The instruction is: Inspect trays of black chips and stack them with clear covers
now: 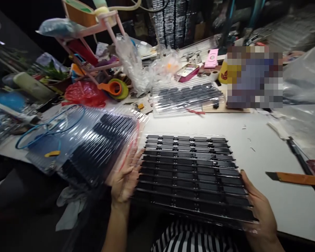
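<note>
A clear plastic tray [186, 175] filled with rows of black rectangular parts is held tilted over the table's front edge. My left hand [127, 178] grips its left side, fingers partly under the clear rim. On the right side my right hand [261, 206] is wrapped round the edge, its fingertips mostly hidden beneath. Left of the held tray lie overlapping clear trays [102, 140] with more black parts. Another clear tray [187, 96] with dark parts rests farther back on the table.
The white table [252, 129] bears an orange-handled cutter [296, 177] at the right. A red plastic bag [84, 94], an orange tape ring [114, 87] and a pink rack [94, 31] stand at the back left. Blue cable [33, 144] loops over the left trays.
</note>
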Demonstrator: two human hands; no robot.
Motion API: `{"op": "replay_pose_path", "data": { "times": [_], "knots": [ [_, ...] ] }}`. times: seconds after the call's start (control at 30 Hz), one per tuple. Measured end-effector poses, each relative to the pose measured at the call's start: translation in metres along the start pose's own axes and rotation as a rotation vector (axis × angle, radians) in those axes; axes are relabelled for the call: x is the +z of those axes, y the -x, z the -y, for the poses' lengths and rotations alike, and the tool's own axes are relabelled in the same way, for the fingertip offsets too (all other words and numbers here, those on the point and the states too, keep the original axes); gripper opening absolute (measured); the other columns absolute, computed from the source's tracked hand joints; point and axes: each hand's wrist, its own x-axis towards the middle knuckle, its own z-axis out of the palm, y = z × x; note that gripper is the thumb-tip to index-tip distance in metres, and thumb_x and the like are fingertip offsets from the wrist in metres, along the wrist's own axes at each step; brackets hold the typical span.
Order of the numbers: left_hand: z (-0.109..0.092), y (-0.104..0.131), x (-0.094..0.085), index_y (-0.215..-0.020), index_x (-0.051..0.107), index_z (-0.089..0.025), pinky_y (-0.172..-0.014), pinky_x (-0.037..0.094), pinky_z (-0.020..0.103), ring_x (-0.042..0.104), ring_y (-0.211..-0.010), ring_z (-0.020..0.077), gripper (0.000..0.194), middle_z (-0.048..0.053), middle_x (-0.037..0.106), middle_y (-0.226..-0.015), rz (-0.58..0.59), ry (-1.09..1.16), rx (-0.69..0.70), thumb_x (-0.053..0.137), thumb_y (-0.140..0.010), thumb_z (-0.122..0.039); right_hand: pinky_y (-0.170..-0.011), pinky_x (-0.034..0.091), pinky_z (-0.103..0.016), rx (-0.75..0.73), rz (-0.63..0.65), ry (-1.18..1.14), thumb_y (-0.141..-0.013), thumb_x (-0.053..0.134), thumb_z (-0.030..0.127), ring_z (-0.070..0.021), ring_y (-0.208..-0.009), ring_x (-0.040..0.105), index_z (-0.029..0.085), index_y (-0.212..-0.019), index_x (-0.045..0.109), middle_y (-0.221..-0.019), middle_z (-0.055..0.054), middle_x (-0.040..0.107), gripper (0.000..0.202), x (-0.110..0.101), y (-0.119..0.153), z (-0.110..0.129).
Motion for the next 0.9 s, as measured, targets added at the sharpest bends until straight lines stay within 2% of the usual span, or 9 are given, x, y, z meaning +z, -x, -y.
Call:
{"op": "replay_pose_path", "data": {
  "times": [0.13, 0.3, 0.4, 0.6, 0.7, 0.9],
  "knots": [
    [-0.0003, 0.0, -0.0024, -0.147, 0.025, -0.02, -0.11, 0.032, 0.034, 0.041, -0.132, 0.0204, 0.067, 0.007, 0.042, -0.147, 0.0, -0.011, 0.005, 0.038, -0.083, -0.004, -0.096, 0.051, -0.041, -0.016, -0.028, 0.009, -0.09, 0.053, 0.031, -0.0203, -0.087, 0.07, 0.035, -0.08, 0.074, -0.078, -0.001, 0.075, 0.024, -0.0033, 0.0001, -0.0004],
    [0.0004, 0.0001, -0.0075, -0.147, 0.027, -0.022, -0.106, 0.036, 0.034, 0.045, -0.129, 0.0211, 0.066, 0.007, 0.043, -0.146, 0.01, -0.045, -0.019, 0.039, -0.084, -0.005, -0.095, 0.049, -0.052, -0.097, -0.088, -0.009, -0.086, 0.055, 0.028, -0.0262, -0.091, 0.069, 0.027, -0.096, 0.074, -0.086, -0.005, 0.075, 0.021, -0.0031, 0.0025, -0.0021],
    [-0.0003, 0.0006, -0.0069, -0.146, 0.027, -0.027, -0.1, 0.043, 0.036, 0.051, -0.123, 0.0225, 0.063, 0.007, 0.052, -0.138, 0.029, -0.038, -0.028, 0.039, -0.087, -0.008, -0.096, 0.048, -0.053, -0.123, -0.117, 0.008, -0.086, 0.055, 0.028, -0.0272, -0.093, 0.069, 0.026, -0.098, 0.073, -0.087, -0.006, 0.075, 0.022, -0.0011, 0.0055, -0.0017],
    [-0.0016, 0.0008, -0.0056, -0.148, 0.022, -0.024, -0.085, 0.053, 0.035, 0.062, -0.108, 0.0243, 0.065, 0.012, 0.066, -0.119, 0.043, -0.11, -0.083, 0.042, -0.088, -0.009, -0.094, 0.053, -0.038, -0.145, -0.182, 0.087, -0.089, 0.05, 0.015, -0.0194, -0.079, 0.071, 0.033, -0.081, 0.074, -0.068, 0.0, 0.073, 0.031, 0.0014, 0.0071, 0.0011],
    [-0.0009, 0.0003, -0.0057, -0.148, 0.021, -0.023, -0.092, 0.05, 0.039, 0.061, -0.111, 0.0249, 0.063, 0.012, 0.065, -0.12, 0.017, -0.083, -0.085, 0.042, -0.09, -0.013, -0.089, 0.056, -0.033, -0.134, -0.179, 0.087, -0.09, 0.049, 0.014, -0.0168, -0.07, 0.071, 0.032, -0.079, 0.074, -0.066, 0.002, 0.073, 0.033, 0.0011, 0.0051, 0.0021],
    [-0.0015, -0.0018, -0.0055, -0.148, 0.022, -0.026, -0.097, 0.047, 0.045, 0.063, -0.108, 0.0254, 0.057, 0.012, 0.065, -0.12, -0.024, -0.041, -0.113, 0.036, -0.094, -0.017, -0.08, 0.059, -0.033, -0.089, -0.128, 0.058, -0.09, 0.054, 0.022, -0.0168, -0.065, 0.071, 0.026, -0.091, 0.074, -0.072, 0.0, 0.074, 0.021, 0.0016, 0.0029, 0.0024]
  ]
}}
